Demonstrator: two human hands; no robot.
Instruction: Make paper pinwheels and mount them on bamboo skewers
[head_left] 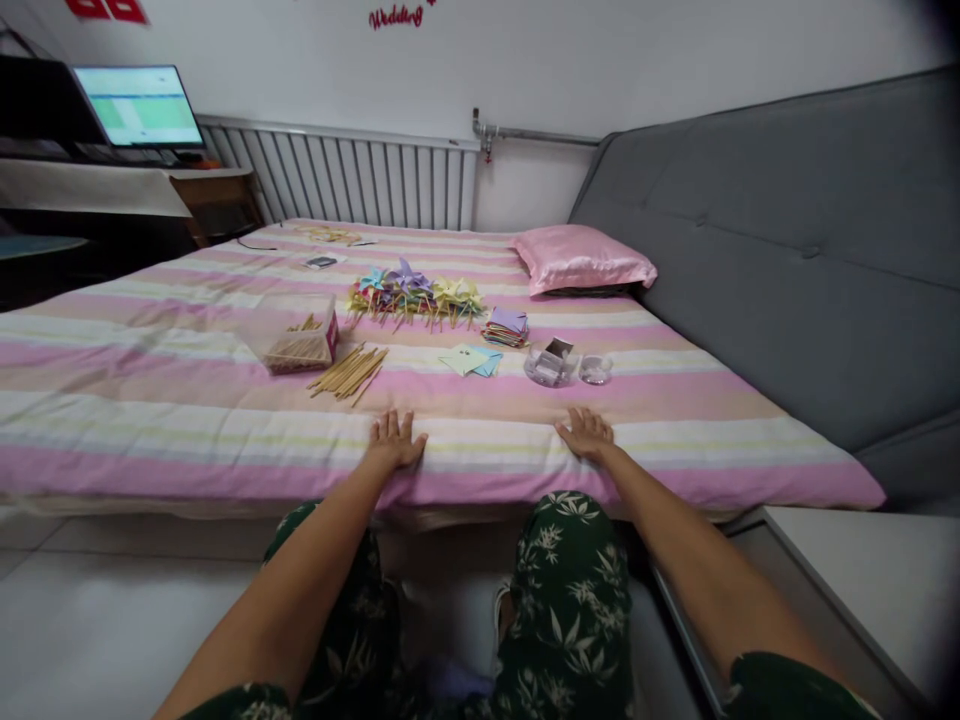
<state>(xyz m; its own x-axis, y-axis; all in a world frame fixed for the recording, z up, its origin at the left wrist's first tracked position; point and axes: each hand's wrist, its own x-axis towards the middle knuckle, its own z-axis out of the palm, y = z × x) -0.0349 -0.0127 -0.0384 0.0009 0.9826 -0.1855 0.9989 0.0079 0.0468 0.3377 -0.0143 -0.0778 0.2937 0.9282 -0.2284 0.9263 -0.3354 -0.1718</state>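
**Now: both hands flat on bed edge**

Left hand [395, 440] and right hand [586, 432] rest open, palms down, on the striped bed [187, 420], holding nothing. Wooden sticks [349, 372] lie beyond the left hand; clear containers [551, 365] beyond the right.

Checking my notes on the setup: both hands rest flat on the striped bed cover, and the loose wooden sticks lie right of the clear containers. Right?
Not quite. In the head view, both hands, left hand and right hand, rest on the striped bed cover, but the wooden sticks lie left of the clear containers.
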